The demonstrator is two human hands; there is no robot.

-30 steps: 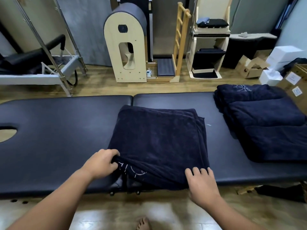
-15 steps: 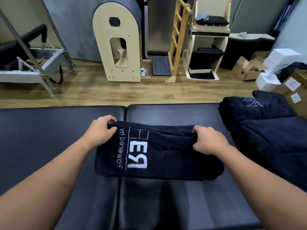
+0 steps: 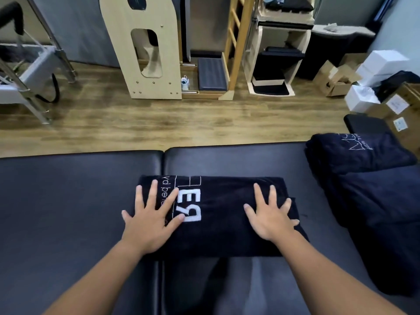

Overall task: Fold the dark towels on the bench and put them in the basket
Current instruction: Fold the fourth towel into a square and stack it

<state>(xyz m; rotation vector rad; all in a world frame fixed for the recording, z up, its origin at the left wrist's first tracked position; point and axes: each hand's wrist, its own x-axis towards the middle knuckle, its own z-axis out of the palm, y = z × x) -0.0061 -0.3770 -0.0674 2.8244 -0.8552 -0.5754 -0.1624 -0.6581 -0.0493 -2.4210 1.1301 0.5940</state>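
A dark navy towel (image 3: 222,214) with white lettering lies folded into a long rectangle in the middle of the black padded bench (image 3: 68,201). My left hand (image 3: 152,217) lies flat on its left end, fingers spread, partly over the lettering. My right hand (image 3: 270,214) lies flat on its right end, fingers spread too. Neither hand grips the cloth. A pile of other dark towels (image 3: 372,196) sits on the bench at the right, the top one folded with a white logo. No basket is in view.
Beyond the bench is wooden floor (image 3: 159,123). Wooden exercise equipment (image 3: 145,46) and a ladder frame (image 3: 236,48) stand at the back. Cardboard and white boxes (image 3: 375,76) crowd the far right. A metal frame (image 3: 34,71) stands at the far left.
The towel's near edge was folded over away from me, making a narrow strip. My hands have let go of the far edge and now press flat on top of the towel.
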